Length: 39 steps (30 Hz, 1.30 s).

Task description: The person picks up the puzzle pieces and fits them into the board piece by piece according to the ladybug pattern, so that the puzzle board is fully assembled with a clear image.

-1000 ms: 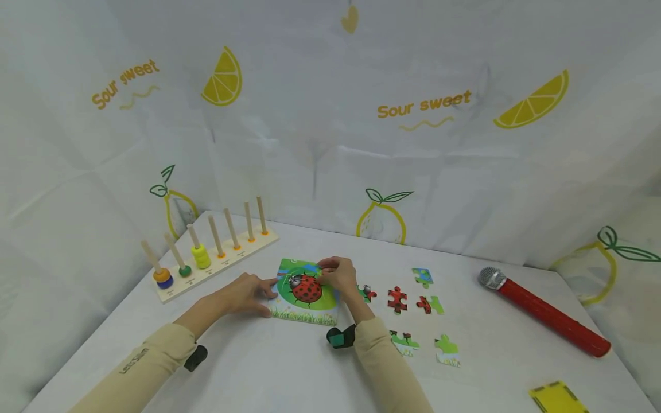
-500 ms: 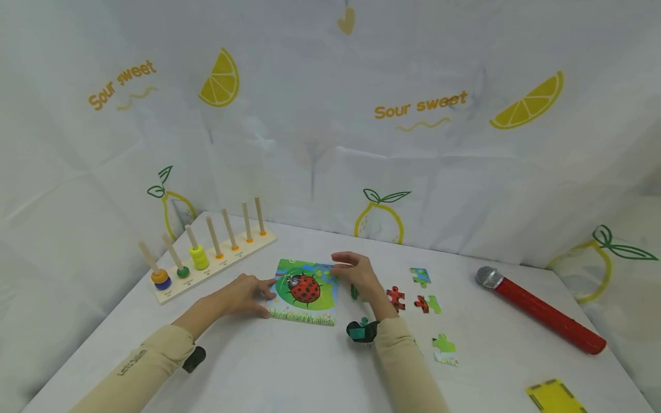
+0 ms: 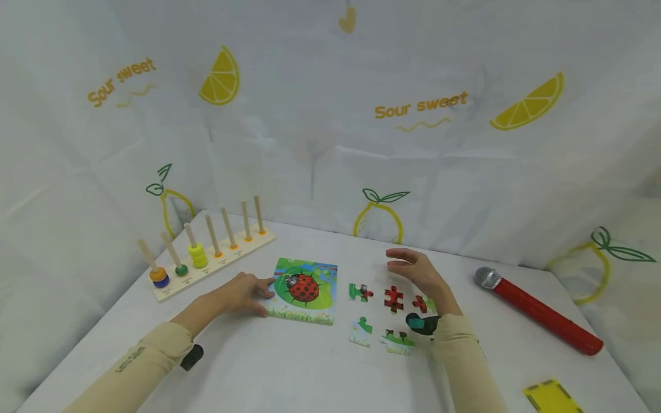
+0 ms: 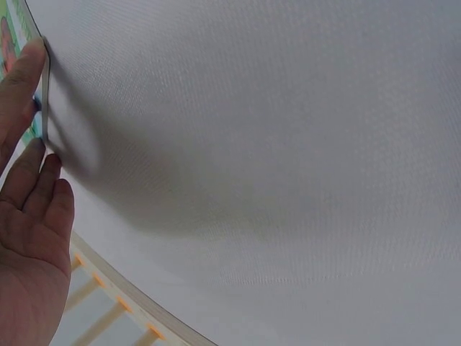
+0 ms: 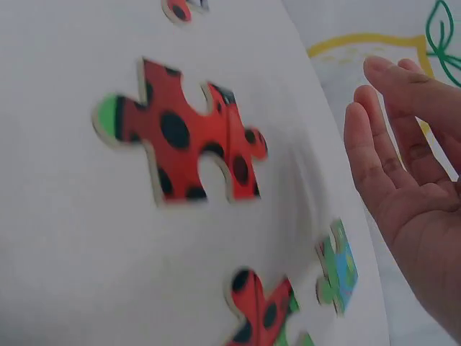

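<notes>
A square ladybug picture board (image 3: pixel 304 289) lies flat on the table. My left hand (image 3: pixel 242 295) rests at its left side, thumb by the near corner and a finger on the edge; the left wrist view shows these fingertips along the board's rim. Over the loose jigsaw pieces, my right hand (image 3: pixel 420 272) is raised, fingers loosely bent with nothing between them. Below it lie a red spotted piece (image 3: pixel 393 299), a red-and-green piece (image 3: pixel 420 304) and a green piece with a red knob (image 3: pixel 360 292). A blue-green piece (image 5: pixel 338 267), hidden behind the hand in the head view, shows in the right wrist view.
Two more pieces, a flowery one (image 3: pixel 360 331) and a green-and-white one (image 3: pixel 396 342), lie nearer the front. A wooden peg counter (image 3: pixel 217 261) with coloured rings stands at left. To the right are a red microphone (image 3: pixel 547 315) and a yellow flat piece (image 3: pixel 552 397).
My right hand has left the board's right edge and moved rightward over the loose pieces, uncovering those beside the board. The left hand and the board have stayed in place.
</notes>
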Each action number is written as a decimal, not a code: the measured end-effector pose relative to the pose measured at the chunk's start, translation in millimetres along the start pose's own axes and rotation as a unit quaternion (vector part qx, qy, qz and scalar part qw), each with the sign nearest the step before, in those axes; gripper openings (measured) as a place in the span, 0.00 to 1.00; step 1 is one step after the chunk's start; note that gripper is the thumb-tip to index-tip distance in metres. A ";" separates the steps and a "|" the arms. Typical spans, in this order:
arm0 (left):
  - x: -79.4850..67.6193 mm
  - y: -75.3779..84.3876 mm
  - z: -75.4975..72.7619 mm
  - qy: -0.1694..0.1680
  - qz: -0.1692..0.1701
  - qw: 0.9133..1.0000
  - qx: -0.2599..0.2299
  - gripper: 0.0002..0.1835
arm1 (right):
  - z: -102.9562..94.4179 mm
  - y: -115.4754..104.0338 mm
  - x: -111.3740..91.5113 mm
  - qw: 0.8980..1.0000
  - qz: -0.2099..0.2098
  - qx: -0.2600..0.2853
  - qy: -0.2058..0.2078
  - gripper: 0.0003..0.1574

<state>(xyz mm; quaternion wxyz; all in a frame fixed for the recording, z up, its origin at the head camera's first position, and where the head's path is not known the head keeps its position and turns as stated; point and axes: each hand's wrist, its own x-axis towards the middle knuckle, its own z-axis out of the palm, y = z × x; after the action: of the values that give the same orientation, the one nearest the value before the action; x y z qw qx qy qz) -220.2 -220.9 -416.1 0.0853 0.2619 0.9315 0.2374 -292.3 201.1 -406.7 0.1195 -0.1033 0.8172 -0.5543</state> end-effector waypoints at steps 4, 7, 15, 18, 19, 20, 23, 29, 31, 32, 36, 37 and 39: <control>-0.9 -1.3 -0.9 0.000 0.001 1.000 -0.003 0.22 | -29.2 9.8 -8.1 1.000 -0.006 -0.026 -0.003 0.33; -1.0 -2.2 -0.6 0.003 0.005 1.000 -0.007 0.21 | -47.7 19.3 -14.4 1.000 -0.011 -0.016 -0.004 0.35; -2.3 -1.8 2.5 0.008 0.011 1.000 -0.022 0.20 | -76.0 42.0 -30.3 0.998 0.034 -0.022 0.041 0.36; -2.9 0.0 2.2 0.017 0.024 0.999 -0.018 0.20 | -79.8 48.1 -32.5 0.997 0.060 -0.020 0.040 0.37; -3.0 0.5 2.1 0.019 0.027 0.999 -0.016 0.20 | -80.6 49.6 -32.5 0.997 0.067 -0.015 0.041 0.38; -3.1 1.0 2.0 0.021 0.030 0.999 -0.014 0.20 | -81.0 50.9 -32.3 0.997 0.069 -0.003 0.037 0.38; -3.0 1.6 2.7 0.020 0.031 0.999 -0.015 0.20 | -81.9 53.3 -30.5 0.997 0.071 0.023 0.025 0.39; -3.0 0.9 3.8 0.018 0.021 0.999 -0.018 0.20 | -82.8 53.8 -23.8 0.998 0.053 -0.028 -0.009 0.41; -3.1 1.0 3.2 0.018 0.019 1.000 -0.017 0.20 | -81.6 54.2 -20.5 0.997 0.053 -0.047 -0.010 0.41; -3.2 0.4 2.9 0.019 0.021 1.000 -0.012 0.20 | -80.8 54.3 -19.2 0.997 0.053 -0.057 -0.011 0.40; -3.6 0.7 1.1 0.019 0.022 1.000 -0.005 0.20 | -76.7 52.2 -16.7 0.995 0.051 -0.080 -0.005 0.37; -3.7 0.5 0.9 0.019 0.021 1.000 -0.007 0.20 | -75.8 51.4 -16.6 0.995 0.049 -0.082 -0.002 0.36; -3.8 0.5 0.5 0.019 0.020 1.000 -0.014 0.20 | -74.3 50.2 -17.0 0.995 0.047 -0.084 0.003 0.35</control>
<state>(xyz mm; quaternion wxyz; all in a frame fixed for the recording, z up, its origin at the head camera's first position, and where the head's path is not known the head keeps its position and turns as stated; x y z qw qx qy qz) -216.6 -222.4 -416.2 0.0668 0.2751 0.9242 0.2565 -301.0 290.0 -425.4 0.1335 -0.0728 0.8651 -0.4779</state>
